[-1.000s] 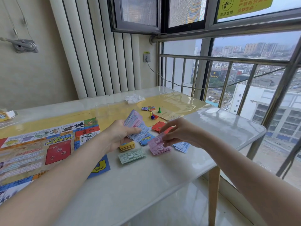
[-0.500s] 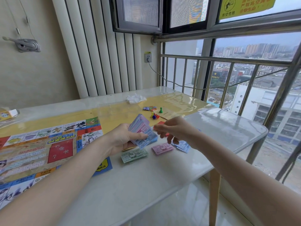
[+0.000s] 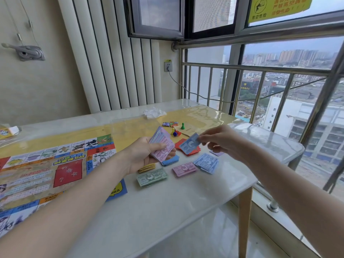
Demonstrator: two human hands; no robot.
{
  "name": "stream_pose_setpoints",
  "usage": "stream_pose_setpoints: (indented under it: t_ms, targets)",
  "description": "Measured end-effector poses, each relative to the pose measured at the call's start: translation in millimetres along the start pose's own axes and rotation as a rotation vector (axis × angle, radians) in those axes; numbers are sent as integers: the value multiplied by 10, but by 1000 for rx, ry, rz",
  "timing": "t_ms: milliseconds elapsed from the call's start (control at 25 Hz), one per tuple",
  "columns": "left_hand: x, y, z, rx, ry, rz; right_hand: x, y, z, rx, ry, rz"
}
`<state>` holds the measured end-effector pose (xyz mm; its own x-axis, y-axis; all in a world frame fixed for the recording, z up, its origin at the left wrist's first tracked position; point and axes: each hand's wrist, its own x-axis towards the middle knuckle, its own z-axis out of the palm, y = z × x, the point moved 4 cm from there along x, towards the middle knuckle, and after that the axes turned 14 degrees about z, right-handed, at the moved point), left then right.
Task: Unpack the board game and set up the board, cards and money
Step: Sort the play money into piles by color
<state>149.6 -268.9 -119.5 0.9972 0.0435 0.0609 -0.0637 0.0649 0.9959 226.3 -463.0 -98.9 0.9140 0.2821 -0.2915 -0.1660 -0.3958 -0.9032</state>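
My left hand (image 3: 145,155) grips a fanned stack of play money (image 3: 162,144), pink note on top, above the table. My right hand (image 3: 221,140) pinches a single blue note (image 3: 189,145) just right of that stack, over the red cards (image 3: 188,149). Sorted piles lie below on the table: green notes (image 3: 151,176), pink notes (image 3: 184,169), blue notes (image 3: 206,162), yellow notes (image 3: 147,167) and blue cards (image 3: 170,161). The colourful game board (image 3: 55,164) lies flat at the left. Pawns (image 3: 176,132) stand behind the piles.
The white table (image 3: 167,211) ends at its right edge near a metal window railing (image 3: 260,71). A crumpled plastic wrapper (image 3: 153,112) lies at the back. A small box (image 3: 7,130) sits at the far left edge. A tan paper (image 3: 189,129) lies by the pawns.
My right hand left the pink pile, came up to the held stack and now pinches a blue note pulled from it. My left hand rose slightly with the stack.
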Motion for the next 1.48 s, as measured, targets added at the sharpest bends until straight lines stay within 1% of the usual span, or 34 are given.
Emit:
stream_pose_setpoints:
  t_ms: [120,240,320,400,440,480,520,560,640,680,720,800,880,960,1200,1360,1480]
  targets:
    - [32,-12,153,-5,-15,-10,18,148,-205,-134,87,95]
    - [67,-46,287,-9,-31,-15,86,338,-219,-227,121,100]
    - [81,-63,337,12,-41,-21,161,423,-190,-334,183,56]
    - [86,-77,355,20,-39,-27,211,433,-176,-541,297,-21]
    - [83,-79,354,19,-35,-29,207,399,-173,-599,356,-69]
    - [82,-80,350,19,-32,-29,187,345,-161,-603,392,-122]
    - [85,-81,348,21,-29,-27,161,282,-134,-556,385,-174]
    - [91,-84,344,29,-26,-24,135,220,-89,-455,309,-205]
    - [106,-86,346,76,-22,-8,71,124,85,-237,39,-200]
    - [111,-83,348,103,-21,2,42,94,164,-180,-55,-188]
    - [112,-74,346,118,-20,8,25,73,215,-162,-99,-190]
    - [97,-55,322,84,-43,8,29,58,260,-149,-109,-208]
    - [76,-37,277,-9,-75,-7,41,61,259,-118,-101,-211]
    - [60,-31,226,-33,-85,-9,33,66,257,-81,-113,-198]
    - [63,2,141,48,-20,29,10,44,313,-4,-175,-203]
    - [69,5,155,41,-15,40,-6,34,304,-32,-154,-193]
    - [115,-20,129,-7,42,60,4,30,228,19,-121,-165]
